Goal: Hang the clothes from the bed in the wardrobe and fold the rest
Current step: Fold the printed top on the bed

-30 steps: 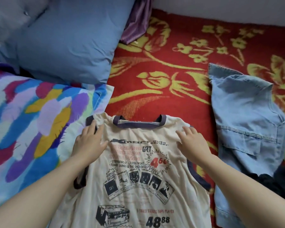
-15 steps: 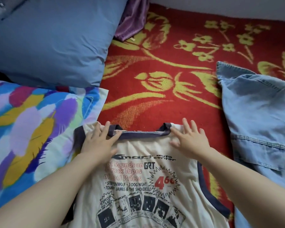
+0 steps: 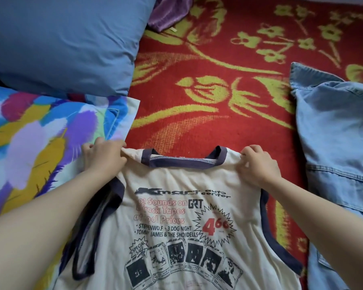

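A cream sleeveless T-shirt (image 3: 176, 227) with navy trim and a printed front lies face up on the bed, neck pointing away from me. My left hand (image 3: 104, 156) pinches its left shoulder, and my right hand (image 3: 258, 164) pinches its right shoulder. Both grips bunch the fabric at the top corners. A light blue denim garment (image 3: 340, 143) lies flat to the right of the shirt, apart from my hands.
The bed is covered by a red blanket with yellow flowers (image 3: 218, 91). A plain blue pillow (image 3: 61, 38) and a multicoloured pillow (image 3: 40, 143) lie at the left. A purple cloth (image 3: 168, 13) sits at the far top.
My hands lay flat with spread fingers on the shirt's chest, then slid up toward the collar. Now both have closed on the shoulder corners.
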### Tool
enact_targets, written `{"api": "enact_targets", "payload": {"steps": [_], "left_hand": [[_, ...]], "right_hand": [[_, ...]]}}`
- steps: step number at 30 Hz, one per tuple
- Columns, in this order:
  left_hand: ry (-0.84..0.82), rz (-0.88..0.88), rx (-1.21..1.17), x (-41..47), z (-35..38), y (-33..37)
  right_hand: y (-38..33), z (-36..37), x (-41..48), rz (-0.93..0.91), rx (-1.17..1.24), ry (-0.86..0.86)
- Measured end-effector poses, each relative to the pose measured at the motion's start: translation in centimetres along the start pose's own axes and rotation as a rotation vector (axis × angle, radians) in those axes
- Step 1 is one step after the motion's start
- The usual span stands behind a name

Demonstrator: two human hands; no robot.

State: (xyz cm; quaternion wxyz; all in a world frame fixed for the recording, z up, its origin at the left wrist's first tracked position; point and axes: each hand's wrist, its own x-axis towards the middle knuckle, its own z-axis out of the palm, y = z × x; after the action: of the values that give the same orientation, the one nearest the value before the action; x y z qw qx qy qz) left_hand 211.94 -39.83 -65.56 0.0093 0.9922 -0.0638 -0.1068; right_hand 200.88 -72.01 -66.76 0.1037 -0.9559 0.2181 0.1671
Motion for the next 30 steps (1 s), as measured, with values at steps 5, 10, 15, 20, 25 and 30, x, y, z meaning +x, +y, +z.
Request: {"api": "enact_targets", "payload": {"steps": [5, 10, 15, 20, 25, 30], "left_hand": [[-0.003, 0.016, -0.491, -0.9, -1.8, -2.3], [-0.005, 0.139, -0.486, -3.1, -4.6, -4.9], [0.108, 0.454, -0.331, -7.9, -7.2, -6.2], [0.419, 0.958, -0.096, -15.6, -6.1, -7.8], [0.298, 1.095, -0.011, -25.0, 0.3, -9.9], [0.067, 1.001, 0.147, -30.6, 4.8, -10.2]], "right_hand": [[1.2, -1.2, -0.1, -0.024, 0.216, -0.030], [2.8, -4.6, -2.9, -0.105, 0.525, -0.007], [4.2, -6.6, -8.9, -0.236, 0.519, 0.084], [6.1, -4.6, -16.8, -0.631, 0.121, 0.355], [7.4, 1.6, -25.2, -0.940, -0.258, 0.206], [7.7, 6.5, -28.7, -0.640, -0.491, -0.272]]}}
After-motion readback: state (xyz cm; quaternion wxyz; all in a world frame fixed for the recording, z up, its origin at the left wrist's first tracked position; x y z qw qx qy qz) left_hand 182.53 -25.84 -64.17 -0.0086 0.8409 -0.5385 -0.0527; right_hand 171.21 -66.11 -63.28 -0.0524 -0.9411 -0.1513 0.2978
